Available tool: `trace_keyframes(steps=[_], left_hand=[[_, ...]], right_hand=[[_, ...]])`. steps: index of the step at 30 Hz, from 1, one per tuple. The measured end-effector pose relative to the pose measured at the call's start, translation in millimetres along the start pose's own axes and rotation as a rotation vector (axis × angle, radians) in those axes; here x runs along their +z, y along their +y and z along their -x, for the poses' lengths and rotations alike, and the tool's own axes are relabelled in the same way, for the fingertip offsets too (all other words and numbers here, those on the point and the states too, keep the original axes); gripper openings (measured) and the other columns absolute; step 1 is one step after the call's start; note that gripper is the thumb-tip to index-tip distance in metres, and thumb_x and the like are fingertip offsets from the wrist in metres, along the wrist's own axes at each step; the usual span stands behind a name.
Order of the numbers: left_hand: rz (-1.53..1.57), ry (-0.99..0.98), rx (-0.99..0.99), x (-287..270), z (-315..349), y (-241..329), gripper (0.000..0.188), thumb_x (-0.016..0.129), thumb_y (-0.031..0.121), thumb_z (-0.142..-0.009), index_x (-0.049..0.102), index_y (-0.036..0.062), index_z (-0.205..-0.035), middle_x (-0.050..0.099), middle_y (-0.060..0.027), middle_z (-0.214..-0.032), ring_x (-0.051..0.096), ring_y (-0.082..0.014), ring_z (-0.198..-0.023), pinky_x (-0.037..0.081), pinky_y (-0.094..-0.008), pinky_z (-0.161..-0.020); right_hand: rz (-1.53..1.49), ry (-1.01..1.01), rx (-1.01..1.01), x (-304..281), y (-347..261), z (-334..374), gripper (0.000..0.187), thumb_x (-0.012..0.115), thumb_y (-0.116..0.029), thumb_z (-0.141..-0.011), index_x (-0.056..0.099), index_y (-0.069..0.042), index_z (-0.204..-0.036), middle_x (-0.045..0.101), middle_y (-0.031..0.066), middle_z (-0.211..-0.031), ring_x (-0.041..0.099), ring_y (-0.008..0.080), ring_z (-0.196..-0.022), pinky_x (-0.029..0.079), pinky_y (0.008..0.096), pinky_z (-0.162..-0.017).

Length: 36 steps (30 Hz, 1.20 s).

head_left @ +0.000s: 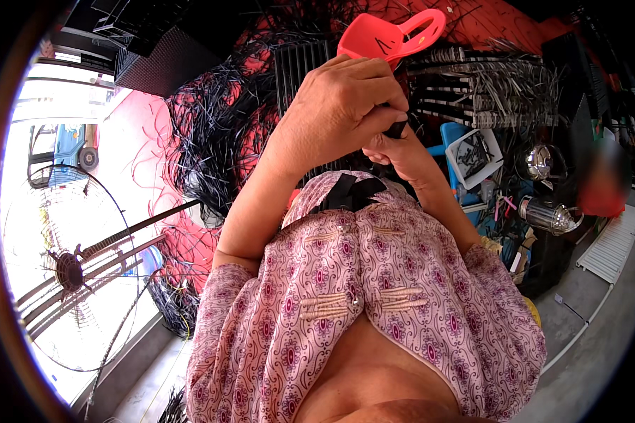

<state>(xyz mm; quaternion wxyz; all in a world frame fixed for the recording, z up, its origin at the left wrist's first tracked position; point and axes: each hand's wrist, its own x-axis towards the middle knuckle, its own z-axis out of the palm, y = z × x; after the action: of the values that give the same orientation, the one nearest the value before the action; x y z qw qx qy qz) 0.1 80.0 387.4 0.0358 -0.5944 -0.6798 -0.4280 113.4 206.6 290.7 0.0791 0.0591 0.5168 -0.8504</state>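
Note:
In front of my chest, both hands come together. My left hand is closed, its fingers bent over toward my right hand, which is closed as well and partly hidden behind it. A short black piece shows between the fingers; its kind cannot be made out, and most of it is covered. On my lap lies a flat black strip, folded or knotted, below the hands. Just beyond the left hand is a red plastic piece with a looped handle.
Tangled black strips cover the red floor at left. Woven strip work lies at far right. A white tray of small dark pieces stands by shiny metal pots. A fan stands left; a blurred person in red is at right.

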Motion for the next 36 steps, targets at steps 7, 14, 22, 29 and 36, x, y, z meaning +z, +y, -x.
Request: trace_keyframes(steps=[7, 14, 22, 29, 36], left_hand=[[0.018, -0.064, -0.068, -7.1, 2.6, -3.1, 0.018, 0.073, 0.011, -0.075, 0.069, 0.0060, -0.091, 0.064, -0.0031, -0.083, 0.062, -0.0173, -0.073, 0.048, -0.0292, -0.067], [0.284, -0.058, -0.223, -7.9, -10.5, -3.1, 0.023, 0.072, 0.010, -0.079, 0.069, 0.0046, -0.101, 0.065, -0.0039, -0.084, 0.059, -0.0095, -0.072, 0.047, -0.0239, -0.064], [0.343, -0.221, -0.293, -5.5, -12.8, -0.8, 0.007, 0.069, 0.001, -0.078, 0.068, -0.0005, -0.085, 0.062, -0.0031, -0.074, 0.057, -0.0088, -0.067, 0.044, -0.0236, -0.062], [0.409, -0.220, -0.295, 2.1, -22.2, 7.3, 0.008, 0.067, 0.000, -0.079, 0.069, -0.0016, -0.086, 0.062, -0.0033, -0.075, 0.058, -0.0085, -0.068, 0.044, -0.0240, -0.063], [0.360, -0.222, -0.305, 18.0, -27.3, 9.1, 0.007, 0.068, -0.003, -0.076, 0.069, -0.0025, -0.083, 0.062, -0.0040, -0.075, 0.059, -0.0092, -0.068, 0.044, -0.0224, -0.061]], right_hand=[[0.074, 0.034, 0.029, 14.6, -7.2, 0.6, 0.021, 0.070, -0.028, -0.088, 0.062, -0.008, -0.089, 0.050, -0.0042, -0.066, 0.041, 0.0039, -0.055, 0.029, 0.0193, -0.047], [0.202, -0.029, 0.095, 14.7, -13.9, 3.1, 0.020, 0.072, -0.025, -0.084, 0.068, -0.005, -0.087, 0.054, -0.0044, -0.067, 0.042, 0.0023, -0.054, 0.030, 0.0191, -0.047], [0.231, -0.039, 0.160, 5.9, -11.8, 8.5, 0.026, 0.076, -0.031, -0.079, 0.067, -0.008, -0.084, 0.050, -0.0073, -0.063, 0.044, 0.0035, -0.056, 0.033, 0.0213, -0.052], [0.180, -0.053, 0.107, -3.5, -13.4, 14.9, 0.029, 0.077, -0.031, -0.080, 0.066, -0.006, -0.089, 0.054, -0.0051, -0.065, 0.046, 0.0037, -0.056, 0.035, 0.0209, -0.052], [0.168, -0.033, 0.060, -17.5, 0.5, 18.5, 0.027, 0.076, -0.027, -0.082, 0.066, -0.004, -0.091, 0.055, -0.0049, -0.068, 0.047, 0.0042, -0.058, 0.035, 0.0209, -0.052]])
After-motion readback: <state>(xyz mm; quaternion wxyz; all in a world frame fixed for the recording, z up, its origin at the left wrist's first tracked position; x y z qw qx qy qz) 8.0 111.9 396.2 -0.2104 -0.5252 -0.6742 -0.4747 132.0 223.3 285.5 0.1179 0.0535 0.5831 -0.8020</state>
